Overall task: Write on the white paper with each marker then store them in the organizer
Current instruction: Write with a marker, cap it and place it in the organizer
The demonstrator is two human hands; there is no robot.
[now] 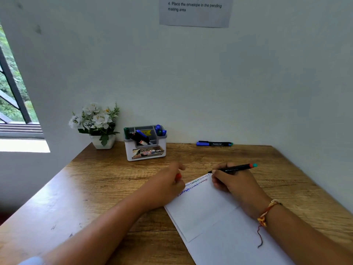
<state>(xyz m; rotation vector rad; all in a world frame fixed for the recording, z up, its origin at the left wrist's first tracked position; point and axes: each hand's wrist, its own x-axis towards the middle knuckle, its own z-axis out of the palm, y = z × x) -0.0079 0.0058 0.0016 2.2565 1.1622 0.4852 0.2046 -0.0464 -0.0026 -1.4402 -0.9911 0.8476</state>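
White paper (208, 211) lies tilted on the wooden desk, with coloured lines of writing along its top edge. My right hand (232, 183) grips a black marker (236, 167) with a red and teal end, its tip at the paper's top right corner. My left hand (168, 185) rests on the paper's left edge and holds a red cap (178, 176). A grey and white organizer (145, 143) stands at the back with several markers in it. A blue-capped marker (214, 144) lies by the wall.
A white pot of artificial flowers (97, 127) stands left of the organizer in the desk's back corner. A printed sheet (194, 11) hangs on the wall above. A window (11, 92) is at the far left.
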